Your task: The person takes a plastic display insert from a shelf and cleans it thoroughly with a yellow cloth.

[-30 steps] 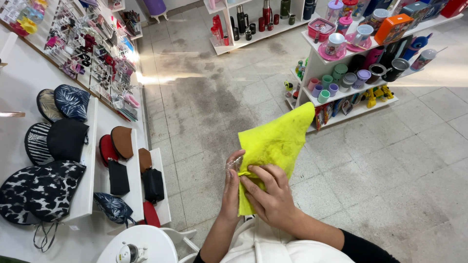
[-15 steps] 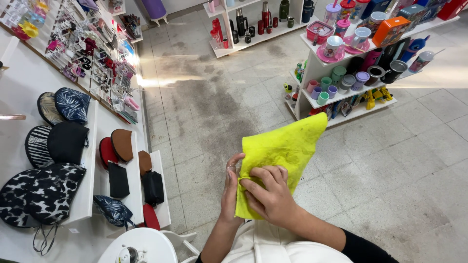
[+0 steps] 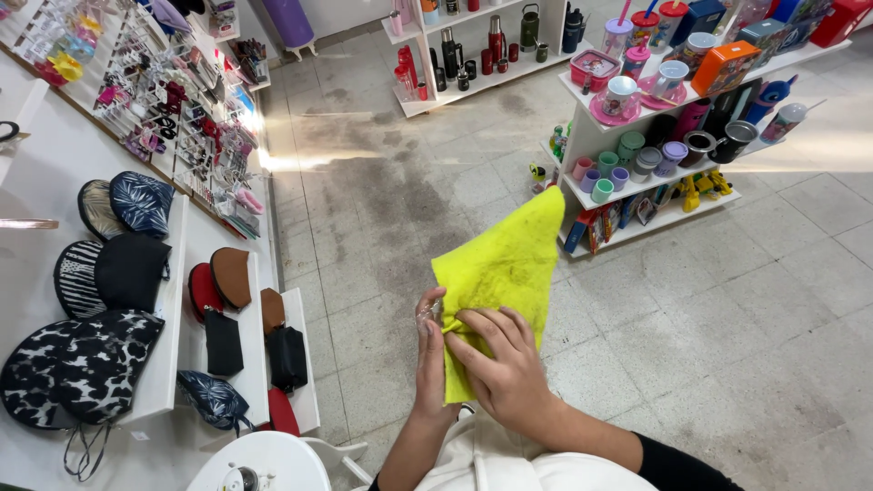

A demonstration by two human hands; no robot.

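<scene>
Cups fill the white shelf unit [image 3: 582, 136] upper right; left hand [image 3: 431, 350] and right hand [image 3: 505, 364] pinch the yellow-green cloth [image 3: 505, 264], its long axis pointing toward the frame's upper right.

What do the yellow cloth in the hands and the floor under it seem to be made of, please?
Yellow cloth: probably microfibre or terry, matt and fuzzy, with soft creases. Floor: likely ceramic or stone tile, grey and mottled, with a grid of joints and a slight sheen.

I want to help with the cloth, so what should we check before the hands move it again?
1. Left hand touching the yellow cloth: ok.
2. Right hand pressing on the cloth: ok.
3. Cloth clear of the shelf of cups: ok.
4. Cloth off the tiled floor: ok.
5. Cloth free of dirt: not ok, faint marks show.
6. Anything wrapped inside the cloth: cannot tell.
</scene>
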